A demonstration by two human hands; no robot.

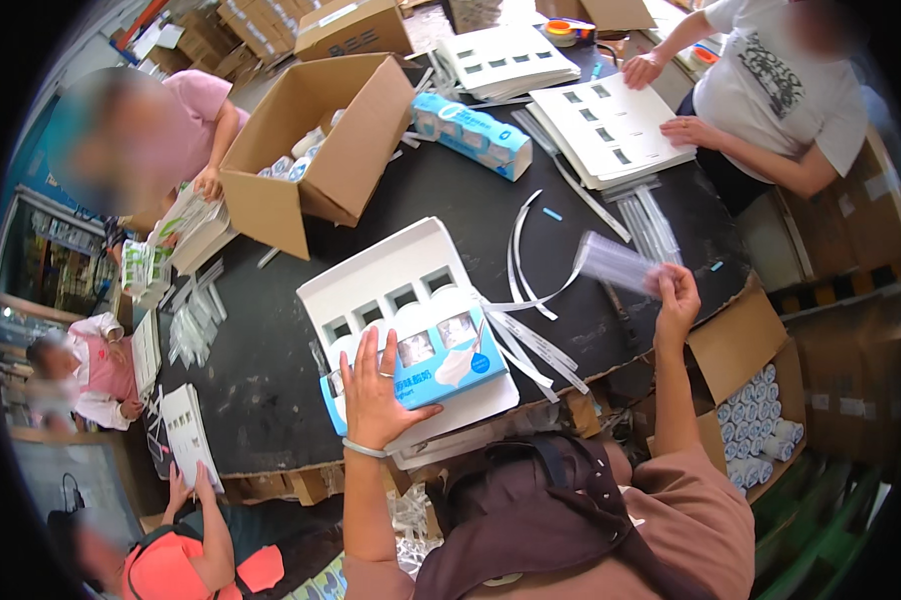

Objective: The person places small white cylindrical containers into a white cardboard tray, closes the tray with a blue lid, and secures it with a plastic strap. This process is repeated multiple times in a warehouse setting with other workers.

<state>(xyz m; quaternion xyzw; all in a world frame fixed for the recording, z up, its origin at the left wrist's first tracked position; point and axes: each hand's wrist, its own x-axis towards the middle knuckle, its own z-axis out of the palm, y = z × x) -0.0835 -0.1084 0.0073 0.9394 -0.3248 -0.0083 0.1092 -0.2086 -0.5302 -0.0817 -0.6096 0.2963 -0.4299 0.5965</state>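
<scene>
My left hand point(379, 390) lies with spread fingers across a blue printed yoghurt carton sleeve point(450, 360), with white cups showing along its far side. Under the sleeve are white cardboard blanks point(390, 262) with square cut-outs. Off to the right, my right hand point(675, 300) pinches one end of a clear plastic piece point(617, 262), blurred and raised above the black tabletop point(450, 191). A narrow white strip point(544, 300) curves from beside the sleeve towards the plastic. More printed strips point(537, 352) fan out right of the carton.
An open cardboard box point(360, 142) of cups stands at the back left. Behind the blanks lies another blue carton point(469, 135). Co-workers handle white card stacks point(608, 131) around the table. Below the right edge, a box holds many cups point(750, 420).
</scene>
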